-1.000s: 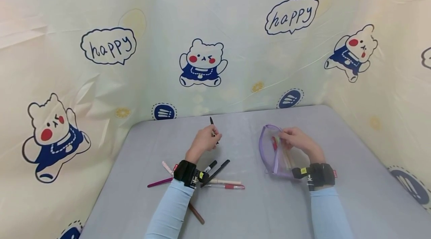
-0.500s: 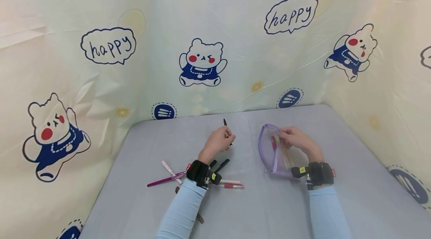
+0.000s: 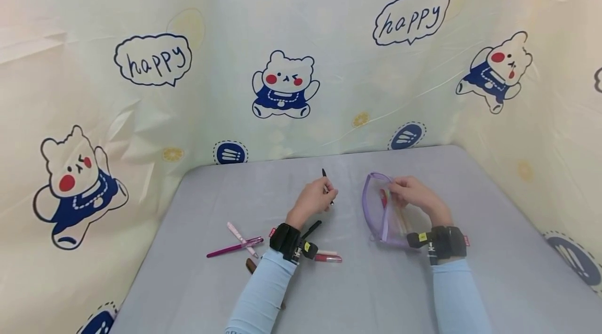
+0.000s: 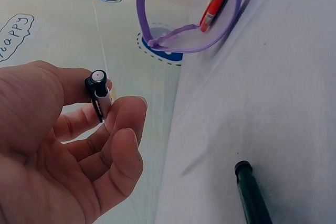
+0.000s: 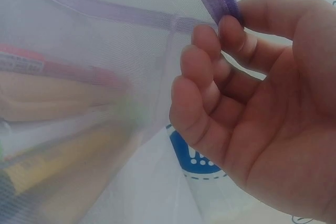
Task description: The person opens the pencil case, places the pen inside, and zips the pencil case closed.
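My left hand (image 3: 314, 197) pinches a black pen (image 4: 98, 85) between thumb and fingers, above the table and left of the pouch; in the left wrist view its clip end faces the camera. With my right hand (image 3: 416, 195) I grip the edge of a purple mesh pencil pouch (image 3: 384, 234) between thumb and index finger. The pouch's mouth gapes toward the left. Inside it, through the mesh, show a red pen (image 4: 215, 11) and several tan and yellow pens or pencils (image 5: 68, 156), blurred in the right wrist view.
On the grey table (image 3: 367, 292) lie a magenta pen (image 3: 235, 246) crossing a pale pink pen (image 3: 237, 234), a black pen (image 3: 312, 229), a red-ended clear pen (image 3: 329, 258) and a brown pen (image 3: 251, 265). My left forearm partly covers some. A printed curtain (image 3: 329, 36) rises behind.
My left hand has moved right with the black pen, closer to the pouch. The right hand still holds the pouch in the same place.
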The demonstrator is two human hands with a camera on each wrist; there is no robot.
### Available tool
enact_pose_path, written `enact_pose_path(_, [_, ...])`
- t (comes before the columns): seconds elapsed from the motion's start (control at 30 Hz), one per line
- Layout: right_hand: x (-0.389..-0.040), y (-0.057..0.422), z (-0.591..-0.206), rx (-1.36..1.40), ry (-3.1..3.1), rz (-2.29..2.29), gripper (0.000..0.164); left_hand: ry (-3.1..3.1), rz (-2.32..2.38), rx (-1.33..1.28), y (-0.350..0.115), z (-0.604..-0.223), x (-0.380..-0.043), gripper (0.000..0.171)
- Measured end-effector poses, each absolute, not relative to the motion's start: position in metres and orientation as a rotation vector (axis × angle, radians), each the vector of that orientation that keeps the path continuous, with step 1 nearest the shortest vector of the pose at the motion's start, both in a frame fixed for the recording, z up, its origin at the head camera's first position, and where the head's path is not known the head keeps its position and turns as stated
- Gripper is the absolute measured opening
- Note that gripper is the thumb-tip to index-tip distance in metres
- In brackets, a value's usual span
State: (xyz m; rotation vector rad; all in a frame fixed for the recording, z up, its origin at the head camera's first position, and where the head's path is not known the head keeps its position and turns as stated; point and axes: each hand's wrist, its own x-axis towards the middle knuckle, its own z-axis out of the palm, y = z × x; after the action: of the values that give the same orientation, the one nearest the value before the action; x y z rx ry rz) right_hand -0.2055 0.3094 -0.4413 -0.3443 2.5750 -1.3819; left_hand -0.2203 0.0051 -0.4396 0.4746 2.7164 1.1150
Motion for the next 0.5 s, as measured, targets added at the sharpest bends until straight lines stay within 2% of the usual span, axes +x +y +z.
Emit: enact_pose_path(0.5, [-0.206,0.307,-0.438,-0.288,2.591,-1.341,0.028,2.699,1.084,0.529,0.025,-0.442,-0.213,0.016])
